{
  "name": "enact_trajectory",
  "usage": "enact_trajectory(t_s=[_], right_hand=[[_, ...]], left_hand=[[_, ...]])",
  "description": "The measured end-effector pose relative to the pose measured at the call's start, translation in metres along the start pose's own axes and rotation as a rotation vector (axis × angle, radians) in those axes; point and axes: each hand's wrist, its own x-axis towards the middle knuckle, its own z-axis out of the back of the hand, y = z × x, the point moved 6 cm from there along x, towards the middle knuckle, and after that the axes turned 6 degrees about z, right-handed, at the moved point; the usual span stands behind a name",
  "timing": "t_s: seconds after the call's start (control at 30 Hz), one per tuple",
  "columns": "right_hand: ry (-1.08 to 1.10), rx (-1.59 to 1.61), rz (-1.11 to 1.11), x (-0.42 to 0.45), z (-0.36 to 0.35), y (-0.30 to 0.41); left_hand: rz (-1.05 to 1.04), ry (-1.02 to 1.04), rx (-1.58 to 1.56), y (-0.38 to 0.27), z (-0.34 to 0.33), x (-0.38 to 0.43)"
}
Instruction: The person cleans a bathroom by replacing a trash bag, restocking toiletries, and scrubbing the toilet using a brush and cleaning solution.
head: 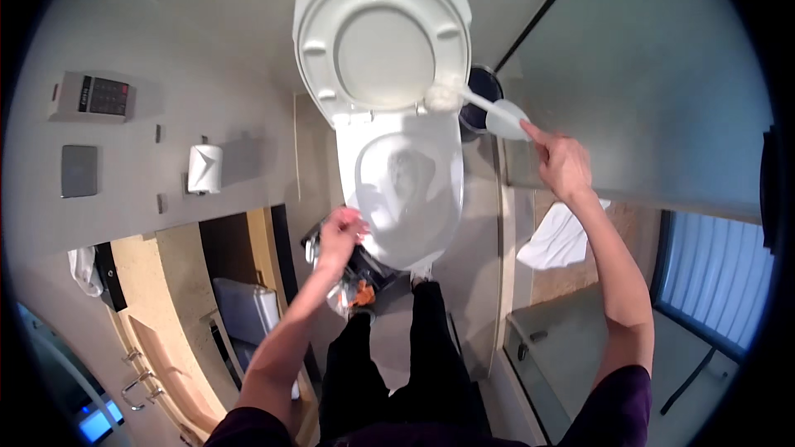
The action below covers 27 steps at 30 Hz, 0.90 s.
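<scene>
My right hand grips the handle of a white toilet brush. The brush's bristle head is blurred and lies over the lower right of the raised toilet seat, near the hinge. A pale round splash guard sits on the handle close to my fingers. Below the seat is the white toilet bowl, uncovered, with shaded water at its bottom. My left hand hovers by the bowl's front left rim, fingers loosely curled and apart, with nothing visible in them. Whether it touches the rim cannot be told.
Beneath my left hand stands a dark container with cleaning items and an orange piece. A dark bin is right of the toilet. A toilet paper roll hangs on the left wall. Frosted glass and a white towel lie right.
</scene>
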Motion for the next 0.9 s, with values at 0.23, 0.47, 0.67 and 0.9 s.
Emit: enact_trajectory(t_s=[0.23,0.47,0.67,0.9], right_hand=[[-0.216,0.258,0.010,-0.007,0.137,0.028],[-0.417,0.712,0.004,-0.040,0.137,0.053],[-0.251,1.134,-0.317,-0.074,0.113,0.084],[-0.013,0.739,-0.044,-0.004,0.015,0.090]], left_hand=[[-0.215,-0.264,-0.243,-0.284,0.104,0.124],[0.098,0.171,-0.350,-0.327,0.115,0.186],[0.000,-0.014,-0.345,-0.263,0.093,0.094],[0.428,-0.125,-0.502,-0.061,0.000,-0.105]])
